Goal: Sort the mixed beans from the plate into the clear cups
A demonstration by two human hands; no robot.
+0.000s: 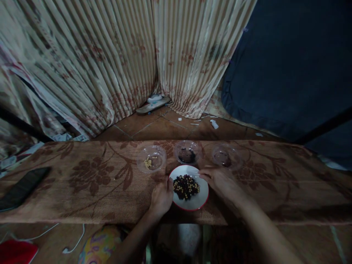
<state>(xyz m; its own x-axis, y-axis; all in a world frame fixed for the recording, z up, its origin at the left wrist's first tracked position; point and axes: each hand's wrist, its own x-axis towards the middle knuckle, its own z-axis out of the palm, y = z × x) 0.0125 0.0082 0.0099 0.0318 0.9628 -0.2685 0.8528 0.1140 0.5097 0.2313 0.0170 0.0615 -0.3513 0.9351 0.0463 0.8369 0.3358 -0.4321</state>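
A white bowl with a red rim (204, 200) stands near the table's front edge. In it lies a heap of mixed dark and yellowish beans (186, 187). My left hand (162, 196) grips the bowl's left rim, thumb at the edge. Over the bowl's upper right, my right hand (216, 178) is closed on a pale fork (194, 172), its thin tines above the heap. Behind the bowl are three clear plastic bowls: the left clear bowl (159, 167) has a few yellowish beans, the middle clear bowl (189, 144) dark ones, and the right clear bowl (216, 157) a small dark reddish amount.
A patterned brown cloth (110, 198) covers the long table. At its left end lies a dark phone (23, 187). Beyond are striped curtains (121, 66), a sandal-like object (153, 105) and white scraps (213, 124) on the tiled floor. A white cable (79, 240) lies below left.
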